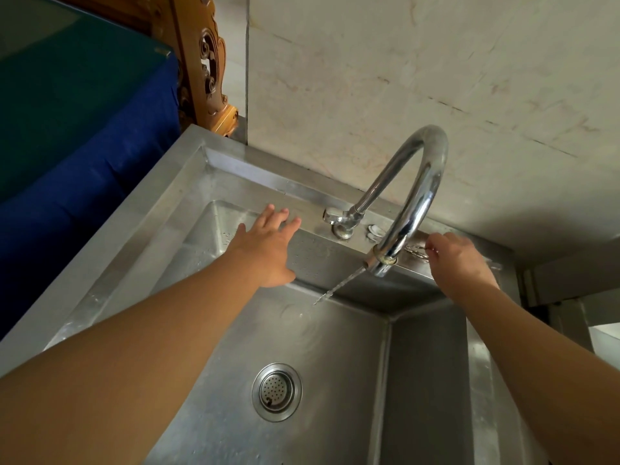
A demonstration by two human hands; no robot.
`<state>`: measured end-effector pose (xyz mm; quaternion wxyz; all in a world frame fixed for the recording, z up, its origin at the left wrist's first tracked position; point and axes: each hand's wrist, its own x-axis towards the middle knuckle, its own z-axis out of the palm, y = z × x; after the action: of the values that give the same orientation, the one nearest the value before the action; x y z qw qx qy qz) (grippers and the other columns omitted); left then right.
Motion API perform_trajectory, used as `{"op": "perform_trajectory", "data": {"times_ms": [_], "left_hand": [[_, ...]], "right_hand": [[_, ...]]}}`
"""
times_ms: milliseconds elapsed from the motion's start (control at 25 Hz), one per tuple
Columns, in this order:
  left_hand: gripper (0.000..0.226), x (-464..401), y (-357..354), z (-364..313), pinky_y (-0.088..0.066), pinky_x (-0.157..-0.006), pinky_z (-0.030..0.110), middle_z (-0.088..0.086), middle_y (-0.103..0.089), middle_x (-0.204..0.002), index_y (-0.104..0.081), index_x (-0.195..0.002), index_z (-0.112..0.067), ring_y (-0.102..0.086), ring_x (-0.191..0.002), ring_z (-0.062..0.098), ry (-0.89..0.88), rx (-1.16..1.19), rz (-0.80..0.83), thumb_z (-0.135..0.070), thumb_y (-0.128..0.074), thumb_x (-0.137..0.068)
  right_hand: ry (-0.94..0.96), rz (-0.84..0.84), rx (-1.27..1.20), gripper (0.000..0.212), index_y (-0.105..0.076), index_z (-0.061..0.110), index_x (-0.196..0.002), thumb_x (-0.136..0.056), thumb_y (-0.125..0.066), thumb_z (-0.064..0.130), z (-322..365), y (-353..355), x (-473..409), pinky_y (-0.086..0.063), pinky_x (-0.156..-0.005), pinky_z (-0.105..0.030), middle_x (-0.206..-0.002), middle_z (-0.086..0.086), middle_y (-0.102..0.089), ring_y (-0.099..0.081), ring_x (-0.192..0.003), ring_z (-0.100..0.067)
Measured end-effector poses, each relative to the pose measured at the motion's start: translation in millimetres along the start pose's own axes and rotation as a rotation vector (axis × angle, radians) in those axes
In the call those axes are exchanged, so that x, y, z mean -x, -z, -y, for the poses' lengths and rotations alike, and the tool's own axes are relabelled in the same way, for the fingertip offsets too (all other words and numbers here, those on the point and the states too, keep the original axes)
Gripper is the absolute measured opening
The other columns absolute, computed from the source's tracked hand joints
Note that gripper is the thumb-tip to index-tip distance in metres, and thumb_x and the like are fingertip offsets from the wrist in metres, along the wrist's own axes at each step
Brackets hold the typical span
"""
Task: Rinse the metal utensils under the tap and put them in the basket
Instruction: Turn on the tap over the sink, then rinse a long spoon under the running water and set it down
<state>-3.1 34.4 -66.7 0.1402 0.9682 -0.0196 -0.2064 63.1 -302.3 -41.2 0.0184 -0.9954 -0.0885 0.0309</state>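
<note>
My left hand (pixel 268 250) is open with its fingers spread, hovering over the sink's back ledge just left of the tap handle (pixel 332 214) without touching it. Right of the spout, my right hand (pixel 459 263) reaches onto the ledge, its fingertips pinched on a small shiny metal utensil (pixel 417 250) that is mostly hidden by the spout and the fingers. The curved chrome tap (pixel 419 196) lets a thin stream of water (pixel 339 286) fall into the steel sink (pixel 134 236). No basket is in view.
A round drain strainer (pixel 276 392) sits in the sink floor. A small white piece (pixel 375 231) lies on the ledge by the tap base. A tiled wall (pixel 402 78) rises behind. Blue-covered furniture (pixel 84 162) and a carved wooden frame (pixel 208 62) stand at the left.
</note>
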Motion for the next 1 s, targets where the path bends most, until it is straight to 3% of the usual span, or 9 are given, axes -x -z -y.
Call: {"op": "perform_trajectory", "data": {"times_ms": [200, 360, 480, 560, 680, 720, 800, 880, 1000], "left_hand": [[0.11, -1.2, 0.5, -0.3, -0.011, -0.126, 0.058, -0.002, 0.009, -0.175, 0.0, -0.164, -0.031, 0.015, -0.16, 0.022, 0.008, 0.006, 0.0, -0.04, -0.074, -0.084], [0.105, 0.8, 3.0, -3.0, -0.012, -0.126, 0.059, -0.003, 0.008, -0.175, -0.002, -0.165, -0.031, 0.014, -0.16, 0.022, 0.008, 0.039, 0.009, -0.037, -0.072, -0.086], [0.091, 8.5, 6.1, -3.7, -0.014, -0.127, 0.056, -0.001, -0.001, -0.175, -0.013, -0.164, -0.028, 0.003, -0.161, 0.022, 0.013, 0.151, -0.012, -0.038, -0.067, -0.091], [0.078, 23.9, -1.0, -7.6, -0.028, -0.123, 0.048, 0.004, -0.024, -0.17, -0.029, -0.161, -0.024, -0.026, -0.155, 0.026, 0.022, 0.348, -0.09, -0.039, -0.066, -0.093], [0.048, 66.3, -29.7, -20.2, -0.049, -0.1, 0.028, 0.004, -0.059, -0.146, -0.057, -0.14, -0.021, -0.063, -0.117, 0.018, 0.061, 0.751, -0.13, -0.033, -0.068, -0.095], [0.033, 82.2, -40.1, -25.4, -0.051, -0.089, 0.023, 0.001, -0.067, -0.137, -0.065, -0.128, -0.025, -0.067, -0.105, 0.013, 0.082, 0.889, -0.093, -0.032, -0.068, -0.096], [0.012, 113.9, -54.7, -34.7, -0.057, -0.082, 0.025, -0.004, -0.077, -0.12, -0.071, -0.108, -0.033, -0.072, -0.092, 0.009, 0.141, 1.142, 0.004, -0.034, -0.066, -0.097], [0.015, 141.4, -63.7, -41.0, -0.063, -0.08, 0.037, -0.005, -0.079, -0.109, -0.072, -0.109, -0.035, -0.076, -0.093, 0.013, 0.199, 1.35, 0.09, -0.039, -0.064, -0.098], [0.027, 174.0, -73.8, -44.6, -0.065, -0.073, 0.041, 0.005, -0.079, -0.111, -0.074, -0.115, -0.03, -0.076, -0.101, 0.025, 0.25, 1.54, 0.174, -0.042, -0.07, -0.092]], "right_hand": [[-0.007, -0.058, 0.015, 0.011, -0.056, 0.011, -0.1, -0.099, -0.047, 0.005, -4.6, 12.3, 11.4, -0.049, -0.068, -0.043, -0.092, -0.012, -0.063, -0.049, -0.088, -0.03], [-0.002, -0.188, -0.173, 0.004, -0.058, 0.013, -0.099, -0.099, -0.056, 0.016, 12.8, 32.8, 50.8, -0.047, -0.065, -0.038, -0.085, -0.01, -0.064, -0.057, -0.075, -0.031], [-0.051, -0.146, -0.364, 0.01, -0.064, 0.021, -0.104, -0.094, -0.066, 0.019, 44.7, 39.5, 103.2, -0.046, -0.065, -0.031, -0.077, 0.005, -0.065, -0.063, -0.069, -0.021], [-0.125, -0.051, -0.533, 0.016, -0.066, 0.028, -0.105, -0.092, -0.069, 0.02, 70.1, 37.1, 136.0, -0.048, -0.064, -0.028, -0.072, 0.014, -0.066, -0.061, -0.065, -0.007], [-0.211, 0.139, -0.895, 0.016, -0.071, 0.024, -0.099, -0.089, -0.072, 0.011, 108.3, 23.5, 170.4, -0.056, -0.061, -0.035, -0.065, 0.0, -0.068, -0.059, -0.056, -0.006], [-0.242, 0.18, -1.003, 0.018, -0.072, 0.021, -0.098, -0.088, -0.073, 0.006, 120.7, 18.5, 178.3, -0.058, -0.059, -0.036, -0.067, -0.006, -0.07, -0.061, -0.057, -0.011], [-0.305, 0.252, -1.183, 0.018, -0.072, 0.014, -0.097, -0.087, -0.073, -0.001, 144.1, 11.9, 190.9, -0.058, -0.054, -0.033, -0.063, -0.008, -0.07, -0.063, -0.056, -0.015], [-0.352, 0.303, -1.273, 0.015, -0.071, 0.009, -0.098, -0.087, -0.074, -0.001, 161.7, 7.8, 199.4, -0.06, -0.055, -0.034, -0.062, -0.004, -0.069, -0.065, -0.055, -0.016], [-0.442, 0.317, -1.374, 0.014, -0.069, 0.007, -0.1, -0.088, -0.074, 0.004, 175.1, 6.2, 203.2, -0.063, -0.06, -0.04, -0.075, -0.018, -0.071, -0.072, -0.06, -0.027]]}}
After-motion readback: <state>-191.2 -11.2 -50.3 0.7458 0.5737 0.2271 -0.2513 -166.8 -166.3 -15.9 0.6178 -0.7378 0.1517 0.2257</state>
